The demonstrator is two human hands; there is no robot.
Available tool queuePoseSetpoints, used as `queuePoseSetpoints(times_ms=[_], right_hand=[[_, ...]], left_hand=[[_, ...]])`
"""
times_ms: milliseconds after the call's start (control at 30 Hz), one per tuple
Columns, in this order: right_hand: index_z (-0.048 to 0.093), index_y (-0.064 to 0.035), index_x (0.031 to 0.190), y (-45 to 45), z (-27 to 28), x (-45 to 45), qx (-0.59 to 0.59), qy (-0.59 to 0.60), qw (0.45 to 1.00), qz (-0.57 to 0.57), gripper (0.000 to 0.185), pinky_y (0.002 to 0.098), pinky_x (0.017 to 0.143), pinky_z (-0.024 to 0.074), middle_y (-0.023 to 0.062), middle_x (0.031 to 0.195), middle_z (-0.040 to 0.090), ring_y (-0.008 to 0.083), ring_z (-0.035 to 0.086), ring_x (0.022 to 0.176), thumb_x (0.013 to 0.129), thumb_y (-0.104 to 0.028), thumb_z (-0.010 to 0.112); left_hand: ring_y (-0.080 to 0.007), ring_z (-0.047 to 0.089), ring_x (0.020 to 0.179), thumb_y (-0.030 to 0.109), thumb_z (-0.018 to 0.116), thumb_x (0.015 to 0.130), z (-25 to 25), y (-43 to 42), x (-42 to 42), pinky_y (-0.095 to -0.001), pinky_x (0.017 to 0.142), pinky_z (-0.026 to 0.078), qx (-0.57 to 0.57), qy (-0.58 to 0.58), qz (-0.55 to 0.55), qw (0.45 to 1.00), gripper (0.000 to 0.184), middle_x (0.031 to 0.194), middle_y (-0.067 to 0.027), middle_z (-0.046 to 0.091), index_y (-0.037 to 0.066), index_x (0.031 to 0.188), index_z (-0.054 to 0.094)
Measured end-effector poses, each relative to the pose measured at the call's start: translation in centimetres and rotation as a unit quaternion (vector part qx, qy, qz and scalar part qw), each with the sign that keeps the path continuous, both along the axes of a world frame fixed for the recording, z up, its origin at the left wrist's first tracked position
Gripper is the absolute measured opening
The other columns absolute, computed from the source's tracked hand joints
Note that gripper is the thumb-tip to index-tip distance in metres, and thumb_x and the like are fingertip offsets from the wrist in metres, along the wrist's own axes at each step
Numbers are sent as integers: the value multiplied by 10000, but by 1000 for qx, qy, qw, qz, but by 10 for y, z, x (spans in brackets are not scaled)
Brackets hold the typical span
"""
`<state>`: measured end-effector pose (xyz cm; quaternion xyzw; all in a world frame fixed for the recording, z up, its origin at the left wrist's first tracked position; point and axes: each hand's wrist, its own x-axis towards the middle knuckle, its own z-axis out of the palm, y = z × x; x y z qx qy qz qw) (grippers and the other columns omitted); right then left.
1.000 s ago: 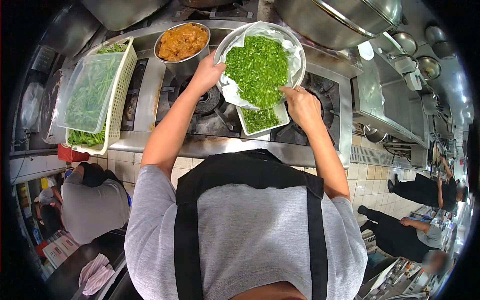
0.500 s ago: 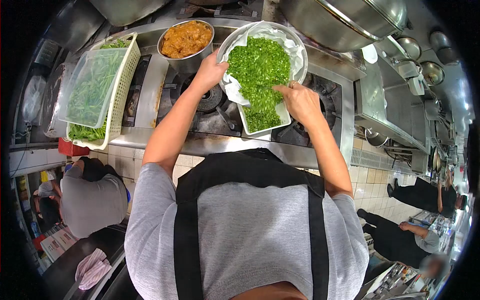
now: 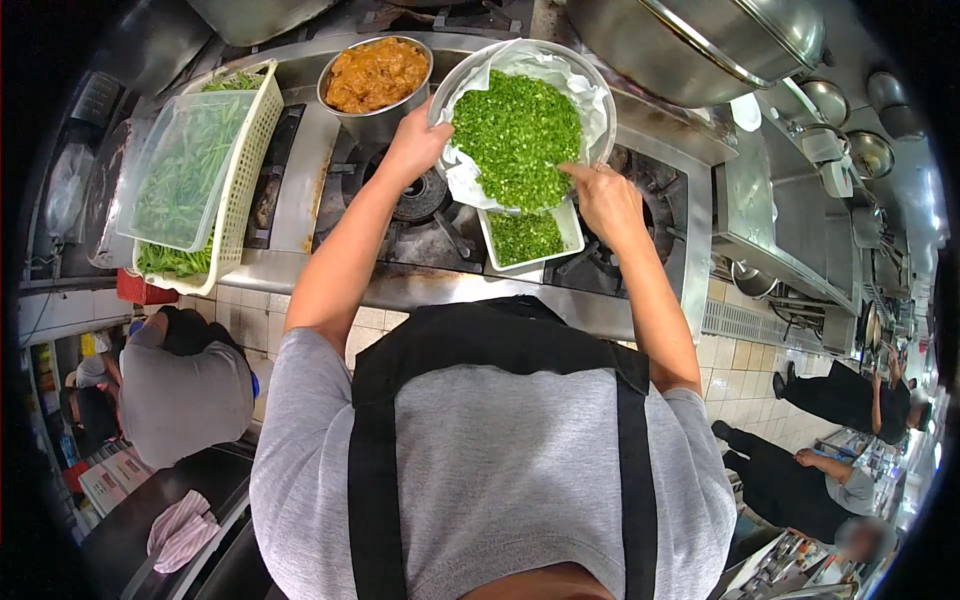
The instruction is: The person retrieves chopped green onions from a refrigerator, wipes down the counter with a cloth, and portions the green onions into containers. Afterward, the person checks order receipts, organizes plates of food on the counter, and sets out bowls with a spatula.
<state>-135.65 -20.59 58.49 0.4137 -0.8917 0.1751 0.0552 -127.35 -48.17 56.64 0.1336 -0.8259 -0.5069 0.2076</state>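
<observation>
A round metal bowl [image 3: 478, 72] lined with white paper [image 3: 465, 185] holds a heap of finely chopped green herbs [image 3: 515, 130], which look like scallions. My left hand [image 3: 418, 148] is closed on the bowl's left rim, thumb on the inner side. At the lower right of the bowl, my right hand [image 3: 606, 203] has a finger stretched out onto the greens; its other fingers are partly hidden. Under the bowl's near edge is a white rectangular container [image 3: 573, 238] on the stove, partly filled with the same chopped greens. The bowl covers its far end.
Left of the bowl stands a metal pot of orange-brown food [image 3: 375, 75]. A cream basket of leafy greens [image 3: 240, 170], with a clear plastic tub [image 3: 180, 170] on top, sits farther left. A large pot [image 3: 690, 50] is at upper right. Other people [image 3: 185, 390] are nearby.
My right hand has drawn back slightly to the right. The blurred stream of greens between bowl and container has stopped, and the container's far part is more covered by the bowl.
</observation>
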Motion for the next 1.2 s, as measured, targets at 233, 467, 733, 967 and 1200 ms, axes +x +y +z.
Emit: queuePoseSetpoints(times_ms=[233, 467, 733, 967, 1200], right_hand=[[661, -193, 1019, -2, 36, 17, -5, 35, 999, 40, 274, 389, 580, 501, 104, 753, 582, 290, 614, 666, 793, -102, 538], [667, -196, 1016, -19, 11, 11, -13, 60, 996, 68, 382, 377, 575, 503, 95, 718, 545, 282, 598, 643, 709, -13, 531], [659, -190, 1022, 6, 36, 2, -7, 48, 999, 13, 296, 400, 609, 509, 121, 779, 587, 303, 619, 715, 784, -72, 528], [661, -209, 1020, -2, 8, -6, 2, 26, 1000, -11, 265, 402, 618, 508, 135, 846, 613, 310, 625, 726, 819, -112, 518], [668, -205, 1003, 11, 20, 7, 27, -20, 998, 53, 237, 407, 626, 505, 129, 830, 617, 317, 623, 717, 828, -135, 524]], left_hand=[[-256, 592, 695, 126, 492, 748, 2, 3, 0, -347, 678, 458, -3, -19, 0, 1000, 410, 808, -193, 618, 18, 1142, 529], [-242, 590, 731, 118, 495, 746, 14, 10, 2, -333, 712, 459, 6, -19, -11, 1000, 433, 871, -180, 624, 33, 1171, 515], [-247, 583, 698, 129, 498, 749, -1, -2, -1, -343, 677, 454, -2, -13, -5, 1000, 419, 804, -185, 608, 35, 1157, 515], [-239, 582, 719, 123, 497, 751, 7, 5, 4, -335, 685, 456, 14, 18, -7, 1000, 408, 826, -181, 614, 18, 1144, 516], [-201, 569, 694, 117, 496, 752, 5, 4, 6, -317, 677, 456, -1, 9, 4, 1000, 429, 820, -165, 614, 26, 1171, 510]])
